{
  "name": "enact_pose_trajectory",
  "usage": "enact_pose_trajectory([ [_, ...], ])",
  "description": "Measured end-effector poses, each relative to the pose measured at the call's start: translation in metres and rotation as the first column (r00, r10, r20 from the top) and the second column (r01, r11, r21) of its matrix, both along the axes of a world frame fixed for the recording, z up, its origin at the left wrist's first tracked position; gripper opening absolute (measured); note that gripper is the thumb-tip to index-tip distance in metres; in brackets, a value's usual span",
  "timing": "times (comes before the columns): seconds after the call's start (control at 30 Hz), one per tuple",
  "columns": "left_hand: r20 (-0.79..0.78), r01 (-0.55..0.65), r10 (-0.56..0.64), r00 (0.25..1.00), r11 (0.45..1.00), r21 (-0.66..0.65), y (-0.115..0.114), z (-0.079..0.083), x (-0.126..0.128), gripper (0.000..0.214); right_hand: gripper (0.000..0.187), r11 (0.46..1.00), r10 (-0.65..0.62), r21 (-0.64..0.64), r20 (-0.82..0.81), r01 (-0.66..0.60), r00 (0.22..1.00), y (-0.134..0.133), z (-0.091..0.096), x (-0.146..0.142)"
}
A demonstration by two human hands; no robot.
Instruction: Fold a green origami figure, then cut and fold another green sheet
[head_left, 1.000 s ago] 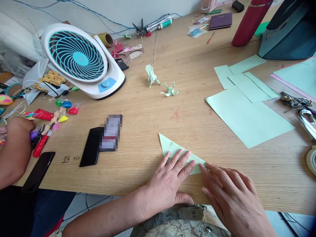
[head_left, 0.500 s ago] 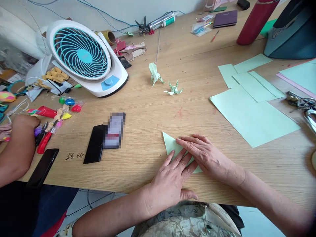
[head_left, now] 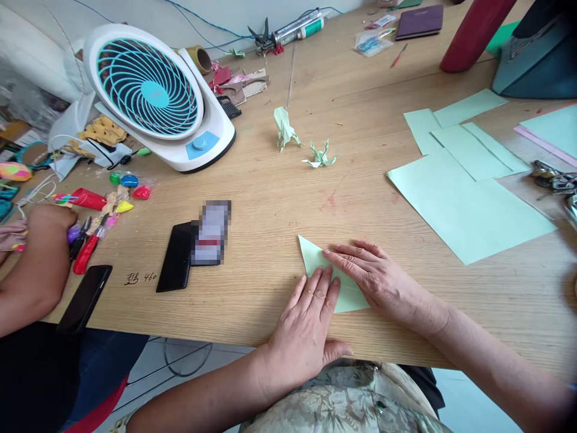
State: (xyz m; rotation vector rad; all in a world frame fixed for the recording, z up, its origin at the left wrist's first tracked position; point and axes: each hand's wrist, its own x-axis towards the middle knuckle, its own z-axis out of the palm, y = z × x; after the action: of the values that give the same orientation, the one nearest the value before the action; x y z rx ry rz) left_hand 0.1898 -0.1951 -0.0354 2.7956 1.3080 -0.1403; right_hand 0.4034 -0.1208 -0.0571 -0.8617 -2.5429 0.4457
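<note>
A light green sheet of paper, folded to a triangle, lies on the wooden table near its front edge. My left hand rests flat on the paper's left side, fingers stretched out and thumb apart. Over the right side of the paper lies my right hand, its fingers extended and pressed down; it covers part of the sheet. Farther back stand two folded green paper figures, a taller one and a low spiky one.
Green paper sheets lie at the right, by some scissors. Two phones overlap at the left, near a white fan. Another person's arm rests at the far left beside red-handled cutters. A red bottle stands behind.
My left hand has slid left, away from my right hand, and its fingers have drawn closer together. More of the folded paper shows between the hands. The whole view has shifted slightly.
</note>
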Motion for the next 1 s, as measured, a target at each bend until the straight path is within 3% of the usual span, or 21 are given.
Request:
enact_pose_trajectory([
  [0.33, 0.019, -0.137, 0.137, 0.99, 0.99, -0.034, -0.007, 0.002, -0.001, 0.094, 0.05, 1.0, -0.019, 0.007, -0.02, 0.019, 1.0, 0.0, 0.001, -0.003],
  [0.43, 0.058, -0.074, 0.078, 0.995, 0.995, -0.068, 0.002, 0.004, -0.011, 0.088, 0.05, 0.999, -0.048, -0.026, -0.065, 0.046, 0.997, -0.006, 0.008, 0.002],
  [0.57, 0.123, 0.128, -0.112, 0.986, 0.983, -0.13, 0.03, 0.009, -0.029, 0.081, 0.051, 0.988, -0.14, -0.076, -0.046, 0.136, 0.989, -0.028, 0.016, 0.02],
  [0.67, 0.189, 0.214, -0.182, 0.965, 0.964, -0.159, 0.052, 0.014, -0.033, 0.073, 0.047, 0.994, -0.111, -0.014, -0.032, 0.111, 0.993, -0.052, 0.016, 0.033],
  [0.83, 0.22, 0.253, -0.215, 0.952, 0.953, -0.164, 0.066, 0.015, -0.027, 0.059, 0.042, 0.992, -0.121, 0.048, 0.038, 0.119, 0.992, -0.079, 0.014, 0.032],
  [1.0, 0.202, 0.235, -0.202, 0.958, 0.959, -0.157, 0.063, 0.009, -0.025, 0.08, 0.036, 0.982, -0.147, 0.12, -0.01, 0.147, 0.989, -0.079, 0.018, 0.012],
])
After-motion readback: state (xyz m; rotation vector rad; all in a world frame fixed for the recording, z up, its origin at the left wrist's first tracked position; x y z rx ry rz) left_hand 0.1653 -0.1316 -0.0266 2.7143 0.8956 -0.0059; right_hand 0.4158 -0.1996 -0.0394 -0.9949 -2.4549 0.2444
